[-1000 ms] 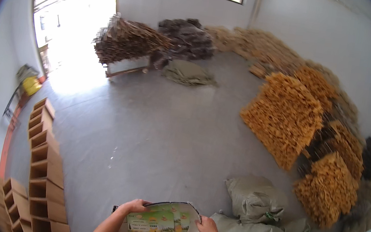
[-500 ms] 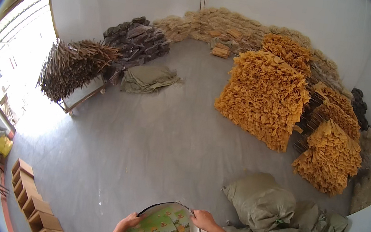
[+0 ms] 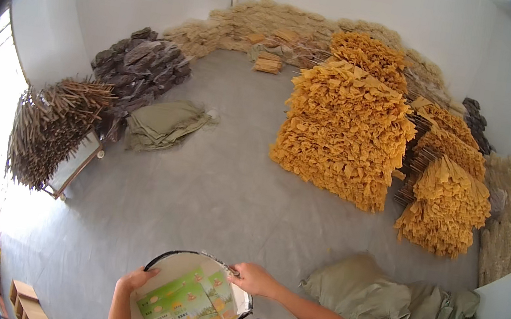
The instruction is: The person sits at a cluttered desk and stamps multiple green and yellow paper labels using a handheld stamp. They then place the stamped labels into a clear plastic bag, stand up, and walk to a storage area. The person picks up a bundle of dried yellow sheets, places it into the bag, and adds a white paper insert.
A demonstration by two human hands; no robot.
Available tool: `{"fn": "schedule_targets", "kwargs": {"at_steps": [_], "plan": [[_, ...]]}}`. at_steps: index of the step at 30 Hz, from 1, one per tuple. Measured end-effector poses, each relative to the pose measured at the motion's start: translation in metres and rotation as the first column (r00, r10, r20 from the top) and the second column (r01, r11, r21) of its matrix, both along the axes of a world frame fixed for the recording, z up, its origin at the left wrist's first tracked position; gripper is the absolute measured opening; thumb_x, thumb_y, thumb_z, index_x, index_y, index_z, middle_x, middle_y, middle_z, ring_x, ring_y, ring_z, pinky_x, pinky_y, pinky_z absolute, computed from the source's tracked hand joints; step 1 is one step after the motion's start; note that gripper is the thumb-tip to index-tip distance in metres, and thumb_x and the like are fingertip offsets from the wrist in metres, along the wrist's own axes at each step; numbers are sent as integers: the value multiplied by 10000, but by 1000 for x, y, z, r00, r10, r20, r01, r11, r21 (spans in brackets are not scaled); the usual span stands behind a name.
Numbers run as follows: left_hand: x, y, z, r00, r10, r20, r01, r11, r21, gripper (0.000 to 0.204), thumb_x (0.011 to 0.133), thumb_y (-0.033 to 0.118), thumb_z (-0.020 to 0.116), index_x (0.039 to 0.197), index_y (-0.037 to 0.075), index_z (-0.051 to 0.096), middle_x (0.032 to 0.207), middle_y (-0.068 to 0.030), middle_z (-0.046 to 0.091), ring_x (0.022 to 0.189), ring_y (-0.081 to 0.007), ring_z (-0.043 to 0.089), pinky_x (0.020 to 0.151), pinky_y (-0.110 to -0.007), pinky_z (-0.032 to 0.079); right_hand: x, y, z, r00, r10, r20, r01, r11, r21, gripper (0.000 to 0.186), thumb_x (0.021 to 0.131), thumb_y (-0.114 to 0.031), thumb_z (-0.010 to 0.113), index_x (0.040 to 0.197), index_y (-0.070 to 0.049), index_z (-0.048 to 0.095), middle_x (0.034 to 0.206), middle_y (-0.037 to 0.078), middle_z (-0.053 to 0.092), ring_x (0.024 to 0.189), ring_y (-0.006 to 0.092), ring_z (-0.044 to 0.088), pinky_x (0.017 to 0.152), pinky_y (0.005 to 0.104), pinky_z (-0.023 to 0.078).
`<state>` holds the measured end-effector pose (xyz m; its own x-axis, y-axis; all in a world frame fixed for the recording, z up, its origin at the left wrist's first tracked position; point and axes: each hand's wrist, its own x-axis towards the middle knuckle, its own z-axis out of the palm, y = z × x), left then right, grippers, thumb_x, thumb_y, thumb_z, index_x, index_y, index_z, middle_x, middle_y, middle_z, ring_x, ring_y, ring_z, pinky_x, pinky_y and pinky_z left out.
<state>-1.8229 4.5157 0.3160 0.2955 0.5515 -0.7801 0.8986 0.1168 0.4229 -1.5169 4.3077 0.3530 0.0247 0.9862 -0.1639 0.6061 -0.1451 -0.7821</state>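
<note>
In front of my body I hold a round, pale-walled tub point(image 3: 185, 264) with a dark rim. My left hand point(image 3: 134, 278) is closed on its left rim, and my right hand point(image 3: 253, 280) grips the right rim, fingers over the edge. Inside lie green-and-yellow printed sheets or flat packages point(image 3: 186, 303), overlapping one another; whether they are loose or packed cannot be seen. My black shirt covers the tub's near edge.
Tall stacks of orange-yellow sheets point(image 3: 346, 140) stand right of centre. Grey-green sacks point(image 3: 358, 288) slump at my right. At left are a rack of brown sticks point(image 3: 57, 131), dark bundles point(image 3: 142, 62) and folded green cloth point(image 3: 166, 124). Cardboard boxes point(image 3: 29, 304) stand lower left.
The view has swung to the right and the tub has come further into view, with more of the printed sheets showing. Both hands keep their hold on the rim.
</note>
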Motion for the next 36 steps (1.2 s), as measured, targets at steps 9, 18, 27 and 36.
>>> {"fn": "schedule_targets", "kwargs": {"at_steps": [9,18,27,36], "plan": [[162,163,20,903,-421,-86,429,893,138,739,839,593,446,1271,-5,479,1251,-209,530,1188,-343,481,990,-405,369,74,104,-2,945,-310,104,315,948,-38,316,845,-303,531,935,-9,604,775,221,616,737,412,587,634,483,458],[252,258,20,830,-521,-201,555,807,200,703,832,596,429,1201,9,546,1212,-234,542,1132,-370,513,957,-423,399,129,195,-13,899,-427,98,430,903,-14,326,857,-306,518,941,-4,608,731,223,612,687,422,580,614,500,450],[294,361,19,916,-320,-244,379,888,259,714,816,593,456,1218,7,529,1193,-241,552,1136,-372,511,952,-419,398,216,339,-1,967,-238,95,244,968,-52,285,846,-271,505,892,-5,593,725,233,607,697,422,585,617,508,457],[353,413,21,944,-283,-172,315,929,197,731,822,561,473,1209,-58,509,1197,-275,537,1131,-375,519,951,-412,402,285,417,-17,965,-211,158,224,972,-71,250,821,-221,496,953,-35,598,744,224,619,707,411,598,634,511,470]]}}
